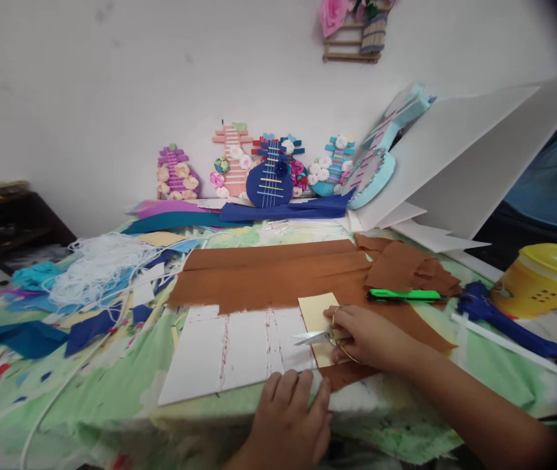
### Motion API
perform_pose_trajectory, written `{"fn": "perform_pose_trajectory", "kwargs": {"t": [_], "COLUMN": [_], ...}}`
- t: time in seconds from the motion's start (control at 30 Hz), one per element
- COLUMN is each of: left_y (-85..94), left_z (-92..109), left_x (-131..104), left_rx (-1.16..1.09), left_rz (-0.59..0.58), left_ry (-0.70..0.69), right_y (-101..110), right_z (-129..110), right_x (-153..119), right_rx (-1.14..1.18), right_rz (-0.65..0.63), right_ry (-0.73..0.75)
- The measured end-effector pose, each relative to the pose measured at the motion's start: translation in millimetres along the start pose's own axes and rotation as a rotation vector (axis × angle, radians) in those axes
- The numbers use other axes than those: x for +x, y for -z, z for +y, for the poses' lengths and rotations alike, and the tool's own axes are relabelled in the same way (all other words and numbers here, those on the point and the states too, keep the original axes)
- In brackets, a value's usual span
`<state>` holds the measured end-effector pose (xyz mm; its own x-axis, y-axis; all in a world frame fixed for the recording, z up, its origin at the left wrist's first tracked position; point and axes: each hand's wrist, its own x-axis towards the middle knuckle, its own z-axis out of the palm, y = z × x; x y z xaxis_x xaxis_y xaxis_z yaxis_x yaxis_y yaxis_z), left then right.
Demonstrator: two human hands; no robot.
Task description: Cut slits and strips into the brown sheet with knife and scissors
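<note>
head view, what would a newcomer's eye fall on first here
Probably the row of colorful instrument-shaped crafts at the back, against the white wall. Next might be the broad brown sheet in the middle, with a bright green tool toward its right. Nearer, the right hand holds scissors, their tips over a white board.

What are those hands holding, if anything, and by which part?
The right hand holds the scissors by their gold-coloured handles. The left hand, at the white board's near edge, holds nothing visible.
</note>
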<state>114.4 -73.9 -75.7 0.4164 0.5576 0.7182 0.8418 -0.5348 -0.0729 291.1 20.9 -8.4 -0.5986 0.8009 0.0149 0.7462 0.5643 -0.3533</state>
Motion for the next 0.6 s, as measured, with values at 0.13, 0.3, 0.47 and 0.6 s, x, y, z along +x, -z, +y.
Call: {"fn": "perform_pose_trajectory", "kwargs": {"t": [0.13,0.3,0.47,0.6], "left_y": [-1.6,-0.9,0.0,0.4], "left_z": [0.4,1.8,2.2,2.2], "left_x": [-0.8,-0.7,2.5,4.4], "left_rx": [-0.007,-0.014,-0.006,-0.027], "left_rz": [0.009,0.023,0.028,-0.012], "left_ry": [0.0,0.011,0.038,0.022], "right_y": [-2.0,-1.7,-0.6,-1.5], "right_z": [1.9,2.7,2.5,2.7], "right_x": [0.0,-0.6,-0.6,-0.4], "right_rx": [0.004,-0.014,-0.022,-0.025], "right_rz": [-0.013,0.001,-0.016,-0.007], "right_ry": [0.009,0.029,0.063,0.069]}}
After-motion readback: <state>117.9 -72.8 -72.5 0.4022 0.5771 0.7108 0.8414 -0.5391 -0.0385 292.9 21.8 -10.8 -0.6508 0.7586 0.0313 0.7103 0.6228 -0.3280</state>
